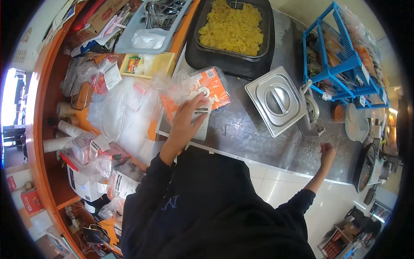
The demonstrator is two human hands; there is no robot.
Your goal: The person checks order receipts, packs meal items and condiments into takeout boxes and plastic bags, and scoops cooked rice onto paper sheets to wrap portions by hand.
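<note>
My left hand [184, 121] lies on an orange and white package [217, 88] wrapped in a clear plastic bag. Its fingers are stretched out, with thumb and forefinger apart over a white printed slip [202, 125] on the package. Over the right part of the metal counter [233, 136], my right hand [327, 153] has its fingers curled in, and nothing shows in them. Between the two hands stands a steel container with a handled lid [278, 101].
A black pan of yellow corkscrew pasta [233, 28] sits at the back. Blue basket racks [334, 71] hold bagged goods at the right. Plastic bags [129, 116], a yellow tray [166, 64] and a grey bin [129, 32] crowd the left side. A round black pan [365, 168] is far right.
</note>
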